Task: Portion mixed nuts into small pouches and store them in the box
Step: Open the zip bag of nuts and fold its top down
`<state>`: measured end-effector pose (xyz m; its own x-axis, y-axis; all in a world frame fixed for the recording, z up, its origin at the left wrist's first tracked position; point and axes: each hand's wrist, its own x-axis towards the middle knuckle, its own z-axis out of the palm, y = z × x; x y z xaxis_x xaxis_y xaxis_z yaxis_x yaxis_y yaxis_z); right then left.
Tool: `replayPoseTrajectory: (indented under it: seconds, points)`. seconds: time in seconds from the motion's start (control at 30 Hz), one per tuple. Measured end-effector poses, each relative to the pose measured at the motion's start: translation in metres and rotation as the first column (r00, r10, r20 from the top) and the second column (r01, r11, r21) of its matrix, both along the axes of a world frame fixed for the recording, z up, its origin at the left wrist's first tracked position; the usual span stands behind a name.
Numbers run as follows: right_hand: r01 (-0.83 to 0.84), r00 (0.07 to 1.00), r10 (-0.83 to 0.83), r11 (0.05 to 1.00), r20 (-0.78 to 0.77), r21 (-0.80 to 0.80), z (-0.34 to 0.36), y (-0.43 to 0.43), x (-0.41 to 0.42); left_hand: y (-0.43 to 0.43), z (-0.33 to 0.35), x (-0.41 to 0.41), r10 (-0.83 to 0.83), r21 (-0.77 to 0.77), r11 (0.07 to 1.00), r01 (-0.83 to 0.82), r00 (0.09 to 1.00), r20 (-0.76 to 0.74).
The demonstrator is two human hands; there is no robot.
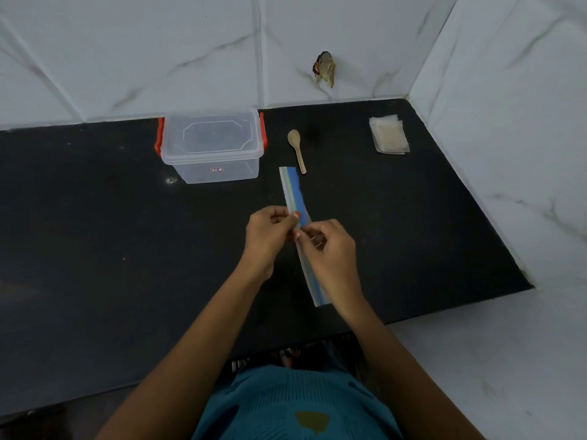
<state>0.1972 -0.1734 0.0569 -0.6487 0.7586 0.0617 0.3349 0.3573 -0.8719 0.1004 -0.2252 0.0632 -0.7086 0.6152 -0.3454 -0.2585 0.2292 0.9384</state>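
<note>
**Both hands on the bag**

Pinching the bag at mid-length with the left hand, thumb and curled fingers closed on the blue-and-green zip strip along its top. Pinching the same strip with the right hand, just beside the left, fingertips of the two nearly touching over the seal.

Held top edge up, so only a narrow band of bag in sight. Far end reaching forward past the left hand. Near end passing under the right wrist toward the body. Cannot tell what lies inside, nor whether the seal is parted between the fingers.

Just beyond the bag's far end, straight ahead of the hands: spoon, wooden, flat on the counter, bowl pointing away.

Ahead and left of the left hand, well apart from it: box, clear plastic, lid on, red latches at both ends.

Far ahead and right of the right hand, near the wall corner: pouches, a flat stack, untouched.
</note>
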Motion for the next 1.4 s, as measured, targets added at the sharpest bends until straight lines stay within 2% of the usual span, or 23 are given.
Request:
replayPoseTrajectory:
  seconds: [0.1, 0.17, 0.23, 0.37, 0.53, 0.6, 0.7, 0.9, 1.07, 1.27, 1.4]
  points:
    - [0.091, 0.996, -0.093, 0.961, 0.003, -0.262, 0.000, 0.007, 0.002, -0.002, 0.002, -0.001, 0.002, 0.020, 1.000, -0.007, 0.979, 0.204]
    - [0.087, 0.996, -0.071, 0.921, 0.056, -0.379, 0.002, 0.011, 0.002, -0.004, 0.004, -0.001, 0.010, 0.034, 0.999, -0.023, 0.946, 0.325]
    - [0.059, 0.997, -0.036, 0.907, 0.062, -0.417, 0.005, 0.012, 0.004, -0.005, 0.003, 0.001, 0.014, 0.020, 1.000, -0.022, 0.944, 0.328]
    - [0.049, 0.998, -0.040, 0.953, 0.038, -0.299, 0.011, 0.010, 0.004, -0.007, 0.002, 0.001, 0.056, -0.086, 0.995, -0.055, 0.998, 0.016]
    - [-0.026, 0.999, 0.024, 0.996, 0.023, 0.085, 0.020, 0.002, -0.003, -0.009, 0.017, 0.005, -0.025, -0.006, 1.000, 0.025, 1.000, 0.001]
    - [-0.070, 0.997, 0.064, 0.987, 0.044, 0.144, 0.022, 0.000, -0.003, -0.011, 0.021, 0.006, -0.040, 0.037, 0.999, 0.040, 0.999, 0.009]
    - [-0.073, 0.997, 0.072, 0.996, 0.012, 0.059, 0.022, 0.001, -0.002, -0.014, 0.023, 0.005, -0.048, 0.082, 0.996, 0.043, 0.997, 0.058]
    - [-0.016, 0.999, 0.007, 0.970, -0.036, -0.242, 0.022, 0.008, 0.001, -0.016, 0.023, 0.004, -0.028, 0.138, 0.990, -0.005, 0.972, 0.231]
    - [-0.002, 1.000, 0.006, 0.979, 0.023, -0.205, 0.025, 0.014, 0.002, -0.015, 0.021, 0.006, -0.022, 0.129, 0.992, -0.012, 0.964, 0.263]
    - [-0.018, 0.994, 0.015, 0.999, 0.104, 0.026, 0.027, 0.010, -0.001, -0.011, 0.020, 0.016, -0.008, 0.131, 0.991, -0.014, 0.985, 0.172]
    - [-0.023, 0.992, 0.031, 0.997, 0.126, -0.070, 0.030, 0.019, 0.000, -0.011, 0.017, 0.012, 0.006, 0.102, 0.995, -0.022, 0.988, 0.152]
